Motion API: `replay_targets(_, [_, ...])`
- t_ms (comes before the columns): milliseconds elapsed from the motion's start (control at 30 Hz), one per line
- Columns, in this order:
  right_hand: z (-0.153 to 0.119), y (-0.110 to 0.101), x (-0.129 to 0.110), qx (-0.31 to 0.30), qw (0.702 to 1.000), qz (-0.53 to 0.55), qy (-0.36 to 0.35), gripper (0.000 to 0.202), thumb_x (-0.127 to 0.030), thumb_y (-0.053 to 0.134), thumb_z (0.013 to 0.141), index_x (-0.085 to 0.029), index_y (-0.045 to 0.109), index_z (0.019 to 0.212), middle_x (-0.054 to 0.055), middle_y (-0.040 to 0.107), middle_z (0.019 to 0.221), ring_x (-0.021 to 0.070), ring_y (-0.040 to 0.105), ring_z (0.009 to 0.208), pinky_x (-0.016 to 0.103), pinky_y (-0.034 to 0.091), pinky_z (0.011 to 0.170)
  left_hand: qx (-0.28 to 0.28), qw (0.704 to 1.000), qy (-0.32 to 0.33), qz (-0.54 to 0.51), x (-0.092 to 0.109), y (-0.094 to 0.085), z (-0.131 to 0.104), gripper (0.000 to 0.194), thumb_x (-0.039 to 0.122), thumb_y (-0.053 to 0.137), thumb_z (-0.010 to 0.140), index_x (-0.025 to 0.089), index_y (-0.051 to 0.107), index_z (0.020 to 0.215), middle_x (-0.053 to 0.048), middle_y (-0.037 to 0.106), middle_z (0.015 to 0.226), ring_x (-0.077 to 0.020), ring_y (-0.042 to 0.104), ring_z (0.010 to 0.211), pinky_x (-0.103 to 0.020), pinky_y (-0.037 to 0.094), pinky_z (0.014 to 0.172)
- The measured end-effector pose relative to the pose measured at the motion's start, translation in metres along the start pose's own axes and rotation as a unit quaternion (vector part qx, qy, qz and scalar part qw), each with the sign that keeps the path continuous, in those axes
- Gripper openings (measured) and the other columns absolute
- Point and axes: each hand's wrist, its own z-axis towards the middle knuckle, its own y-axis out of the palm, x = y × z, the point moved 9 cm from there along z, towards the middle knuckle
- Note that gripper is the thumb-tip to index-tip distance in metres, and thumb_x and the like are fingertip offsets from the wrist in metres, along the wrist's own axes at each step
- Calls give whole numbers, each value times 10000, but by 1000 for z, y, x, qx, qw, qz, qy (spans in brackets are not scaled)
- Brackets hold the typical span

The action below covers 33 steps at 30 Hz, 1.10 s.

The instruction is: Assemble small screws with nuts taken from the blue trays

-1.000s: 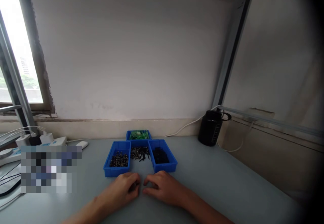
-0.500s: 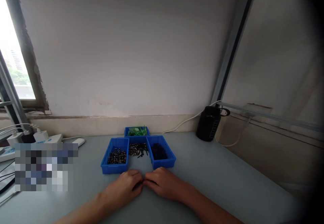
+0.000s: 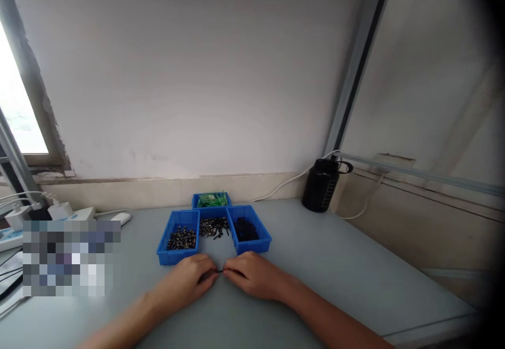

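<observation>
Both hands meet low over the table, just in front of the blue bins. Between my fingertips runs a small thin dark piece (image 3: 220,271), too small to name. My left hand (image 3: 195,276) pinches its left end, and my right hand (image 3: 248,273) pinches the other end. Ahead of the left hand, a blue bin (image 3: 165,257) holds many small metal fittings (image 3: 182,238). The right blue bin (image 3: 256,245) contains small black parts (image 3: 245,229). A loose pile of metal and black pieces (image 3: 213,227) lies between the two bins.
A third blue bin (image 3: 213,212) with green packets (image 3: 212,199) stands behind, near the wall. The black water bottle (image 3: 320,186) is at the right rear. To the left are a power strip (image 3: 82,215), cables and a blurred patch.
My hands have drawn slightly apart, so the thin dark piece now shows between the fingertips. The view has shifted a little.
</observation>
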Motion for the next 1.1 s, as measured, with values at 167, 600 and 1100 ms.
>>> replay_targets(167, [0,3,-7,3,999,-5,-37,257,-260,402,912,-174,624,815,30,664,783,151,587,730,225,346,640,14,998,48,29,13,-8,-3,158,244,468,886,202,614,931,-7,595,823,-148,560,769,-222,406,673])
replay_targets(600, [-1,-1,-14,46,994,-81,-58,253,-285,395,924,-195,612,829,10,656,740,143,584,681,242,318,583,-46,996,-14,81,9,0,-3,136,189,457,812,200,584,763,18,604,709,-141,559,627,-213,331,545])
replay_targets(1100, [1,-3,-7,54,998,-38,-22,142,-229,472,870,-173,590,815,17,625,742,140,557,683,227,338,600,19,999,-8,47,10,-12,-3,71,174,455,802,197,522,809,4,583,774,-157,549,708,-227,373,609])
